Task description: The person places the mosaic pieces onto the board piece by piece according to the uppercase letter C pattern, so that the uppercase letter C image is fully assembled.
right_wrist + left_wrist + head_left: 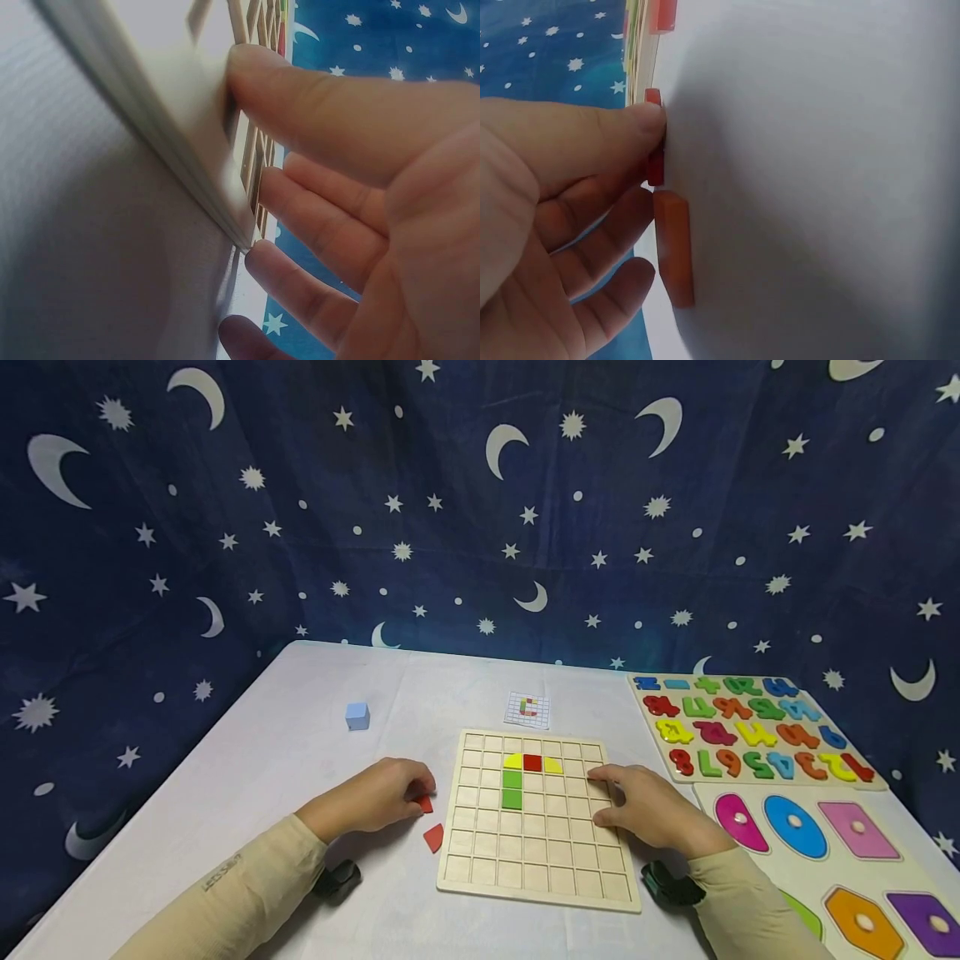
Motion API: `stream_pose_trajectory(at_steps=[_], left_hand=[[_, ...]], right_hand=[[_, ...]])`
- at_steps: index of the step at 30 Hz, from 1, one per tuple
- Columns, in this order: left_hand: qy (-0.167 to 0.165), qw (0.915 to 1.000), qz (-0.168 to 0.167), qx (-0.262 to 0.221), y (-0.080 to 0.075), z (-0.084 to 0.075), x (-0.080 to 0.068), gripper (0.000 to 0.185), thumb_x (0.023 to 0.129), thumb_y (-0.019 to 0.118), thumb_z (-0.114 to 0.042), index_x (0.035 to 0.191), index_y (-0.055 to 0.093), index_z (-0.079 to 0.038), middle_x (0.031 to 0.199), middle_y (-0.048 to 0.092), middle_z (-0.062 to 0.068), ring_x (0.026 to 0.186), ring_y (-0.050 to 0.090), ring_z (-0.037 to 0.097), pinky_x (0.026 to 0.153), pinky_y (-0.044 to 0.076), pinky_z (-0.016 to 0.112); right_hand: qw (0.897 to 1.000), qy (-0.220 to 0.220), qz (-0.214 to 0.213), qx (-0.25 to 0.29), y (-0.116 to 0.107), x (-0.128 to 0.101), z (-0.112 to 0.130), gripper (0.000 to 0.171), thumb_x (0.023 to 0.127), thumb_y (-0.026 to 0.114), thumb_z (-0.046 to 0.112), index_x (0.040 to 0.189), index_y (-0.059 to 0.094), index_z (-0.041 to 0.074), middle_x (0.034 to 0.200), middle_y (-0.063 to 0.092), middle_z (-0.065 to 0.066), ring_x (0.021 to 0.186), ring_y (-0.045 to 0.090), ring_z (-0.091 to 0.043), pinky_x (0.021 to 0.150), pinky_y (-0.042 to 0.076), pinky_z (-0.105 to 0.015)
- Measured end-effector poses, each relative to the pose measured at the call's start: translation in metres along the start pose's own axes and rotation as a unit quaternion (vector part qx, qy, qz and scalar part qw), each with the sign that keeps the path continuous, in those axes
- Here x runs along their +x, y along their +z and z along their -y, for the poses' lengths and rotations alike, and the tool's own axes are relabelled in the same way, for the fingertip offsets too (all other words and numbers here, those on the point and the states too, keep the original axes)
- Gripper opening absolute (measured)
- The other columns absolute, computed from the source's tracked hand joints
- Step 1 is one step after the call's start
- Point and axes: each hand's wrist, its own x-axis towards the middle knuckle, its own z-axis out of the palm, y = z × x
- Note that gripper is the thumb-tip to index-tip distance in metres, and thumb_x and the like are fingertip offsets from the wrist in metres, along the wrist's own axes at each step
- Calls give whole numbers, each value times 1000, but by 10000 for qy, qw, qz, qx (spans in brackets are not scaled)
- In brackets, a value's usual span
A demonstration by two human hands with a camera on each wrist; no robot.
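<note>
My left hand point(386, 795) pinches a small red tile point(655, 171) between thumb and index finger, close over the table left of the board. An orange-looking block point(675, 251) lies beside its other fingers in the left wrist view. Another red tile point(433, 837) lies near the board's left edge. The wooden grid board point(540, 897) carries two yellow rounded pieces point(552, 766), a red square point(532, 763) between them, and two green squares point(512, 799) in a column below the left one. My right hand point(648, 806) rests on the board's right edge, its thumb and fingers extended.
Behind the board lies a small pattern card point(527, 710) with a coloured grid design. A light blue cube point(357, 717) sits at the back left. On the right are a number puzzle board point(765, 727) and a shape puzzle board point(810, 877) with knobs.
</note>
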Motion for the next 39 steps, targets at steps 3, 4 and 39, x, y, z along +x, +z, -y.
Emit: stream_pose_trajectory(at_steps=[3, 4, 39], left_hand=[[4, 9999, 72, -157, 0, 0, 1, 20, 81, 80, -1, 96, 68, -8, 84, 60, -8, 78, 54, 10, 75, 50, 30], [0, 9998, 92, -191, 0, 0, 1, 20, 81, 80, -1, 96, 68, -8, 85, 60, -8, 78, 55, 11, 75, 50, 30], [290, 9979, 251, -513, 17, -49, 34, 15, 86, 77, -5, 98, 69, -8, 86, 62, -7, 80, 56, 11, 76, 49, 26]], right_hand=[[10000, -8, -13, 1, 0, 0, 0, 62, 81, 84, 25, 135, 60, 6, 132, 59, -19, 123, 51, -42, 101, 39, -63], [10000, -5, -7, 2, 0, 0, 0, 62, 81, 84, 25, 135, 60, 6, 132, 59, -19, 123, 51, -42, 101, 39, -63], [10000, 93, 30, -13, 0, 1, 0, 63, 80, 84, 26, 136, 60, 8, 132, 59, -18, 123, 51, -41, 101, 38, -62]])
